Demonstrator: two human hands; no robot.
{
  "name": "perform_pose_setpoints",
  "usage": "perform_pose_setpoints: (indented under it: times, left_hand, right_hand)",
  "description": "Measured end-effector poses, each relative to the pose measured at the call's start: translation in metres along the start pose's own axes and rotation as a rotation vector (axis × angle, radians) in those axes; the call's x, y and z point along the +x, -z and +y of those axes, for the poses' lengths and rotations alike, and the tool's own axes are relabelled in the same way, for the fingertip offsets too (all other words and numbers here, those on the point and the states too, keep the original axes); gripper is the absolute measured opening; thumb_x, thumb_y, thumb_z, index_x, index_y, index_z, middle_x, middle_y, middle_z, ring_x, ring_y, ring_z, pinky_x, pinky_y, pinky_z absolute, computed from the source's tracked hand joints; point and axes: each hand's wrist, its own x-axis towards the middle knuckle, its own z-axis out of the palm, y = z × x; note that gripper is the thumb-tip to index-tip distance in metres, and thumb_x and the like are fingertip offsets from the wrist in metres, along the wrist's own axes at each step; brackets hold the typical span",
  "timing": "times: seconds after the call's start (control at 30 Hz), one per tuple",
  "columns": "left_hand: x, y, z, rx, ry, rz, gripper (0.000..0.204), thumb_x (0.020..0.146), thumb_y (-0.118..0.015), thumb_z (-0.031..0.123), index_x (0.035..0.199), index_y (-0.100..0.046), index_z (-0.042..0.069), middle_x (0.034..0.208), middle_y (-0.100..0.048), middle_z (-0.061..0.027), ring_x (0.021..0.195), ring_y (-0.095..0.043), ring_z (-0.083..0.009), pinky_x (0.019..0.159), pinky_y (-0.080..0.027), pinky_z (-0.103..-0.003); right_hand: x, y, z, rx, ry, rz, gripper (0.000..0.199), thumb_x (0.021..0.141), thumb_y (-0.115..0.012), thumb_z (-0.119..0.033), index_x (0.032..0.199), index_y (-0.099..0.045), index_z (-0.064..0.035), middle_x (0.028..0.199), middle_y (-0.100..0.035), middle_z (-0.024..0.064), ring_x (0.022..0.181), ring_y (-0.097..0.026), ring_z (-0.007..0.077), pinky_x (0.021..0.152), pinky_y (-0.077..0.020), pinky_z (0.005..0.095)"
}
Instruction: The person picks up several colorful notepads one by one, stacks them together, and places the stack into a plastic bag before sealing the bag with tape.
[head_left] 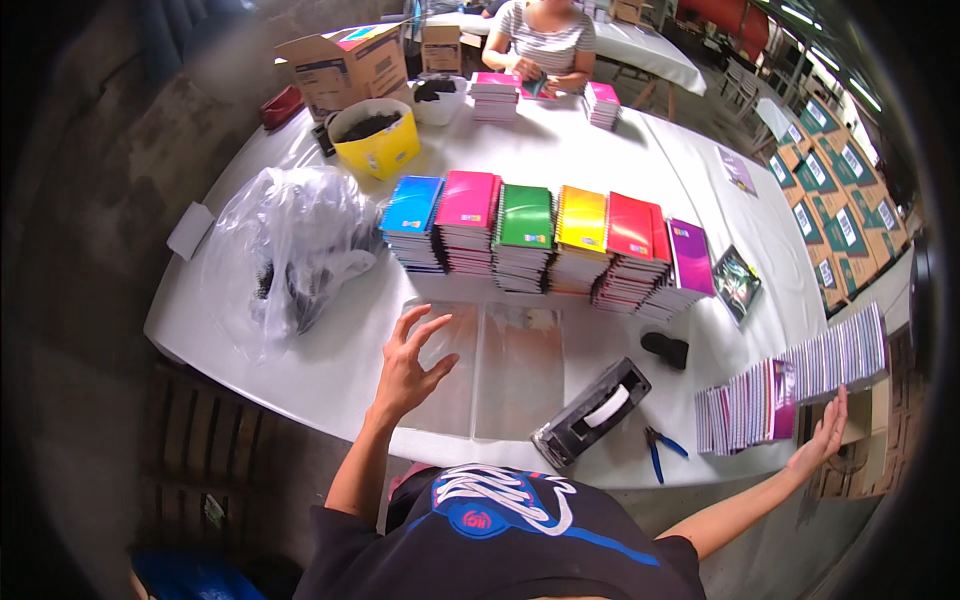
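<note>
My left hand [408, 362] hovers with fingers spread above clear plastic sheets [520, 375] on the white table. Nothing is in its grasp. At the right, my right hand [826, 436] has its fingers stretched out beside a long row of notebooks [835, 352] standing on edge. Its fingertips reach the near side of that row; whether they touch it I cannot tell. A nearer row of notebooks [738, 412], one with a purple cover facing out, stands next to it. Beyond the sheets are spiral notebook stacks: blue [412, 207], pink [467, 200], green [525, 217], yellow [581, 218], red [630, 226] and purple [690, 256].
A black dispenser [592, 412] with a white roll, blue-handled pliers [657, 452] and a black object [665, 349] lie near me. At left sit a plastic bag [300, 225] and yellow bucket [385, 150]. Across the table, a person [545, 50] handles notebooks. Cartons [840, 200] stand at right.
</note>
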Motion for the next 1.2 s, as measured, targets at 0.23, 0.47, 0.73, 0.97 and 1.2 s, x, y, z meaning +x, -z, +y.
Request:
perform_pose_setpoints:
  times: [0.23,0.47,0.73,0.97,1.2]
  left_hand:
    - [0.009,0.033,-0.054,-0.163,-0.015,0.087,0.052,0.071,-0.076,0.013,0.120,-0.058,0.012,0.123,-0.052,-0.0097,0.109,-0.056,-0.0248,0.085,-0.045,-0.036]
    - [-0.004,0.084,-0.110,-0.467,0.163,0.015,0.049,0.074,-0.074,0.009,0.120,-0.056,0.007,0.123,-0.053,-0.0061,0.108,-0.057,-0.0188,0.086,-0.044,-0.032]
    - [0.042,0.197,-0.073,-0.522,-0.636,-0.128,0.020,0.077,-0.065,0.004,0.094,-0.067,0.014,0.085,-0.070,-0.0053,0.089,-0.066,-0.0243,0.079,-0.043,-0.040]
    - [0.084,0.280,-0.010,-0.557,-1.113,0.118,0.006,0.081,-0.066,0.022,0.082,-0.071,0.019,0.078,-0.068,-0.0009,0.072,-0.064,-0.0164,0.070,-0.042,-0.030]
    - [0.091,0.290,-0.012,-0.535,-1.397,0.210,0.016,0.076,-0.070,0.027,0.086,-0.074,0.015,0.074,-0.064,-0.0059,0.065,-0.058,-0.0201,0.066,-0.044,-0.026]
  right_hand:
    - [-0.118,-0.241,-0.125,-0.039,0.374,-0.834,0.031,0.077,-0.065,-0.008,0.109,-0.064,-0.0055,0.110,-0.062,0.0082,0.107,-0.055,0.0211,0.094,-0.0402,0.0320]
    - [-0.257,-0.424,-0.163,-0.275,0.763,-1.196,0.066,0.078,-0.067,-0.026,0.136,-0.039,-0.0116,0.137,-0.041,0.0125,0.123,-0.044,0.0292,0.102,-0.0339,0.0447]
    - [-0.337,-0.542,-0.123,-0.642,0.839,-0.983,0.052,0.081,-0.062,-0.018,0.131,-0.046,-0.0127,0.136,-0.046,0.0085,0.124,-0.045,0.0210,0.105,-0.0282,0.0516]
    - [-0.344,-0.543,-0.128,-0.673,0.822,-0.990,0.048,0.084,-0.058,-0.015,0.131,-0.049,-0.0179,0.133,-0.050,0.0045,0.121,-0.049,0.0197,0.107,-0.0225,0.0551]
    - [-0.349,-0.546,-0.132,-0.469,0.797,-0.914,0.043,0.089,-0.055,-0.020,0.131,-0.049,-0.0186,0.128,-0.054,0.0070,0.118,-0.052,0.0209,0.106,-0.0184,0.0596]
